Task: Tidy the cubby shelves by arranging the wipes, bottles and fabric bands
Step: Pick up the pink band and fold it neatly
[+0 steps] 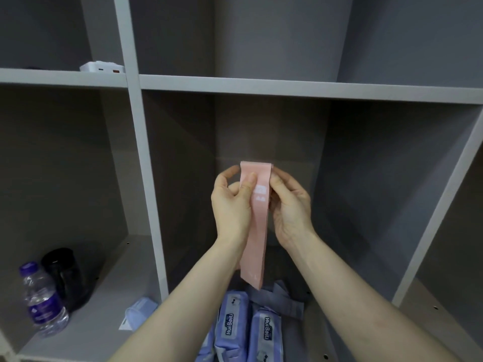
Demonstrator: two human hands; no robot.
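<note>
At the frame's centre the pink fabric band (254,226) hangs flat, its top pinched by the left hand (231,202) and right hand (291,205). Folding it evenly before laying it beside the grey bands (281,300) behind the wipes packs (248,333) would keep things neat.

Likely a home or office storage corner, grey cubby shelves (287,86), water bottle (43,300), wipes packs (232,327)

Both arms raised forward, left hand (231,202) and right hand (290,205) each in a pinching grip.
</note>
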